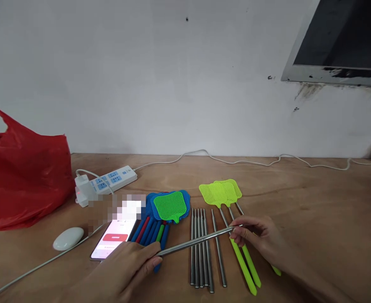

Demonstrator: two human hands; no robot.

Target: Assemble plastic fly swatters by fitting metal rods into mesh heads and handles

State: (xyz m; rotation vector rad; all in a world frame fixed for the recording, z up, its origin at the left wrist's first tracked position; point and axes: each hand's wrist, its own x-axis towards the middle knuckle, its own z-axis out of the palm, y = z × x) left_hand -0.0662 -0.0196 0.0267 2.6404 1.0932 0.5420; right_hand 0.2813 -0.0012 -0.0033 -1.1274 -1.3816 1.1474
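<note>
In the head view, I have a metal rod held between my two hands. My left hand is closed on its thicker end, thumb against the curled fingers; my right hand pinches the thinner tip between thumb and fingertips. The rod's long axis runs sideways between my hands, slanting up to the right, and it crosses over a row of metal rods and one single rod. Those lie lengthwise away from me, so mine cuts across them.

The yellow-green fly swatters are nearer my right hand, their handles partly beneath it, heads pointing at the wall. Nearer my left are the blue swatters, with a green swatter head on top.

All this lies on a brown wooden tabletop. Left of the swatters I see a lit phone, a white rounded object, a power strip and a red plastic bag. A dark panel in a pale frame is on the wall, upper right.
</note>
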